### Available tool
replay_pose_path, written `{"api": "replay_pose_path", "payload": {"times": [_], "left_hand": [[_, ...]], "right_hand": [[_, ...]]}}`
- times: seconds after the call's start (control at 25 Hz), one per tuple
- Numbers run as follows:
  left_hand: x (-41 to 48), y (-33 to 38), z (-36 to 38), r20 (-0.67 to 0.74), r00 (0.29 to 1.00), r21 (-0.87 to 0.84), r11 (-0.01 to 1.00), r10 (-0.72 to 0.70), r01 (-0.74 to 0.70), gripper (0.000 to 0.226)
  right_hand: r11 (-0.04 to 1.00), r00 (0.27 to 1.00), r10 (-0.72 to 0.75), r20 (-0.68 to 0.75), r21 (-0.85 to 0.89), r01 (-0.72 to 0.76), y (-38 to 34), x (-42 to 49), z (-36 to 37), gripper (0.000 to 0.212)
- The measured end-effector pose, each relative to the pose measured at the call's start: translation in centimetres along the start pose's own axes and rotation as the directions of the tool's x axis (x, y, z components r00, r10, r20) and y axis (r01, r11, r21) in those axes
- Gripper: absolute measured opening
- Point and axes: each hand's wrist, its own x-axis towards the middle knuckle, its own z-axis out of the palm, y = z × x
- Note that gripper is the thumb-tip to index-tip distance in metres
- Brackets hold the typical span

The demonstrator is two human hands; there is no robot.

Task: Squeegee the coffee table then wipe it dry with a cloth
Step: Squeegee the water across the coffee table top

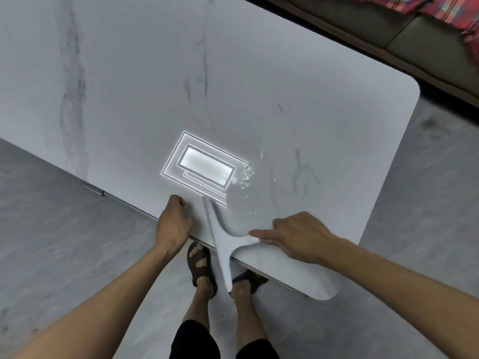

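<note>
The white marble coffee table (pixel 129 81) fills most of the view. A white squeegee (pixel 220 244) lies across its near edge, the blade running from the tabletop out past the edge above my feet. My right hand (pixel 298 237) grips the squeegee's curved handle, index finger stretched along it. My left hand (pixel 173 221) rests on the near edge just left of the blade, with its fingers curled and nothing in it. A thin film of water and droplets (pixel 248 177) glistens on the top just beyond the blade. No cloth is in view.
A ceiling light's reflection (pixel 204 164) shines on the tabletop. A sofa (pixel 414 40) with a red plaid fabric (pixel 461 11) stands beyond the table's far right corner. Grey floor (pixel 51 242) surrounds the table, and my sandalled feet (pixel 202 268) stand at its near edge.
</note>
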Motion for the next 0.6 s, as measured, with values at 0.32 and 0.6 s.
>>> {"api": "replay_pose_path", "payload": {"times": [0.32,0.6], "left_hand": [[1.5,-0.2,0.1,0.032,0.999,-0.057,0.998,0.021,-0.019,0.026],[1.6,2.8,2.2,0.143,0.973,0.001,0.983,0.179,-0.181,0.034]], "right_hand": [[0.997,0.996,0.069,-0.056,0.043,-0.067,2.4,8.0,-1.9,0.038],[0.89,0.902,0.431,-0.017,0.175,-0.421,8.1,-1.7,-1.3,0.039]]}}
